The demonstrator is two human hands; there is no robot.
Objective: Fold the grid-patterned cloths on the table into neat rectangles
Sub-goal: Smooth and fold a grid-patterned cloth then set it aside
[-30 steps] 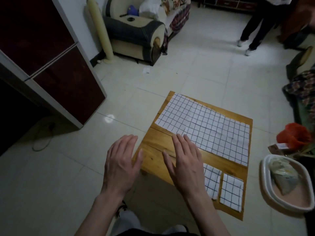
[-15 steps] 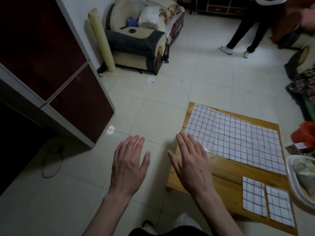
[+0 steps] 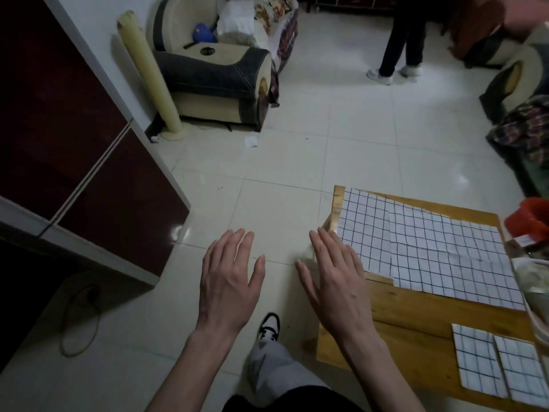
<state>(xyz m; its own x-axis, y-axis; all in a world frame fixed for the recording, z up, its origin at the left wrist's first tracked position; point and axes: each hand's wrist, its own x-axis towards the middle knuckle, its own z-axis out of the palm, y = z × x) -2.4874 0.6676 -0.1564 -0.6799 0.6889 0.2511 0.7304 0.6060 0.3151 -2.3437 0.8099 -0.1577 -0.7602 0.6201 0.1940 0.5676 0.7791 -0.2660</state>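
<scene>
From the head view, both my hands are out in front of me, palms down, fingers straight and slightly spread, holding nothing. My left hand hangs over the bare floor tiles, well apart from any cloth. My right hand sits over the near left corner of the table, its fingertips just beside the left edge of the big cloth; I cannot tell whether they touch it.

That cloth lies flat to the right of my right hand, made of overlapping grid-patterned sheets that cover the far part of the table. Nearer me and further right, 2 folded cloths lie side by side at the table's near right corner, well apart from my right hand.

Below and between my hands I see my shoe on the tiles. Left of my left hand is a dark red cabinet. Far ahead stand an armchair and another person's legs.
</scene>
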